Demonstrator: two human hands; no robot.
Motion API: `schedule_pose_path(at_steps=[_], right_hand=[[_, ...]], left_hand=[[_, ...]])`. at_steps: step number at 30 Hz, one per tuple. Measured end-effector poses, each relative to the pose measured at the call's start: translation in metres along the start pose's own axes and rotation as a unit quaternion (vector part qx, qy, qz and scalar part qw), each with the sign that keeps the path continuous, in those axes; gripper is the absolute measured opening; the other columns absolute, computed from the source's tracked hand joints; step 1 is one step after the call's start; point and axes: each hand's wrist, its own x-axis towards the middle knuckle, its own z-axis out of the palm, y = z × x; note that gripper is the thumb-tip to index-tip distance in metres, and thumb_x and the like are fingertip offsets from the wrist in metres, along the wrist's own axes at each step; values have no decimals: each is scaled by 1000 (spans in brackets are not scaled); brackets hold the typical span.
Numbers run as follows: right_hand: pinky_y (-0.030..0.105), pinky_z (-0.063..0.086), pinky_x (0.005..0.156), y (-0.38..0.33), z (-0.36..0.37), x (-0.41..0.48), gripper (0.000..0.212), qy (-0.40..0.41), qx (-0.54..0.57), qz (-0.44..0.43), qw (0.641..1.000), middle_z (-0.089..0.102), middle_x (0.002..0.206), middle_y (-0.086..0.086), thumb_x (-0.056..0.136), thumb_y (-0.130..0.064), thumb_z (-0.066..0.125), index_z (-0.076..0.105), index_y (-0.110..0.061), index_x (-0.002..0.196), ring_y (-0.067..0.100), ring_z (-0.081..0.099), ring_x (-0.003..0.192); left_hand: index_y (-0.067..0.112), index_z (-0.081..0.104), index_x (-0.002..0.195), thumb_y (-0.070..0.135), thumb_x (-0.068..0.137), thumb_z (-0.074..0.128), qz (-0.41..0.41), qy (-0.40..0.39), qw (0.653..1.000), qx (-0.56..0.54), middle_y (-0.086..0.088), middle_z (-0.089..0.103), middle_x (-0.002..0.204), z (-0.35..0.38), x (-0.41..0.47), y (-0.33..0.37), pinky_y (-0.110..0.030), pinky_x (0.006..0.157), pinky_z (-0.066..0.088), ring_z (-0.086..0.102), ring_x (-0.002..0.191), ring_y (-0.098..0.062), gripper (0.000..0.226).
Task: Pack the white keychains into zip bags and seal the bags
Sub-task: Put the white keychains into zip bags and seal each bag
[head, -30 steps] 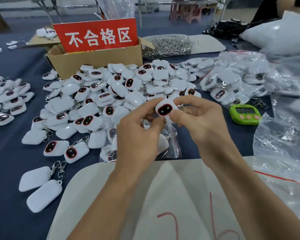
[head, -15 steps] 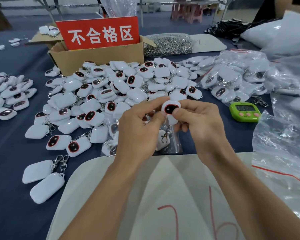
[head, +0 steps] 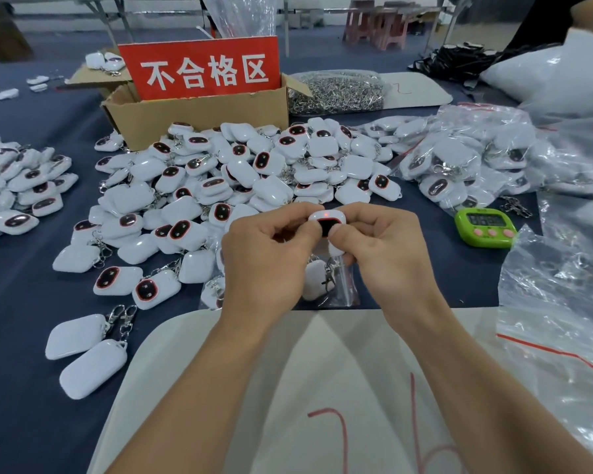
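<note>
Closer together than a second ago, the left hand (head: 266, 265) pinches the white keychain's (head: 326, 223) left edge, and the right hand's (head: 389, 254) thumb presses its dark face. A red light (head: 326, 214) glows on its top edge, and a zip bag (head: 347, 286) lies just beneath.

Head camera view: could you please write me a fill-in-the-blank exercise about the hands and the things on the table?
The left hand and the right hand both pinch one white plastic keychain, on which a small ____ light glows.
The green digital timer lies on the dark blue table to the ____ of both hands.
The red sign with white characters stands in a brown box made of ____.
Missing words: red; right; cardboard.
</note>
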Motion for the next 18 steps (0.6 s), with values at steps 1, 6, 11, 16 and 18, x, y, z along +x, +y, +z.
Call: schedule_pose_path(at_steps=[1,6,11,16,18], right_hand=[[24,47,61,0,0,0,20,-2,-10,4,1000,73,63,-2,76,-19,64,81,-25,84,6,60,59],[30,51,67,-1,-2,1,19,10,-28,6,1000,73,66,-4,75,-22,66,80,-27,86,5,60,61],[30,60,77,1,-2,1,21,4,-36,-2,999,79,79,-5,72,-16,69,79,-26,88,11,74,75],[18,54,68,1,-2,4,23,2,-34,-14,999,78,78,-5,73,-13,65,78,-22,89,6,71,71],[14,51,66,1,-2,3,22,0,-36,-19,999,78,77,-7,74,-12,65,77,-22,89,3,69,68]], left_hand=[[49,79,87,22,85,78,-1,2,1000,11,16,76,74,0,0,-1,-27,67,55,70,71,-17,27],[37,82,90,20,88,78,-26,-7,1000,-7,14,78,78,1,1,-2,-19,72,56,74,77,-9,18],[33,82,89,21,85,82,-44,11,998,-41,12,79,80,1,2,1,-20,74,58,75,80,-10,12],[34,82,90,22,86,81,-34,4,999,-18,14,78,80,1,0,3,-32,81,61,76,81,-13,13],[34,82,92,22,86,80,-32,2,999,-2,15,78,80,1,-1,3,-31,81,61,75,81,-10,14]])
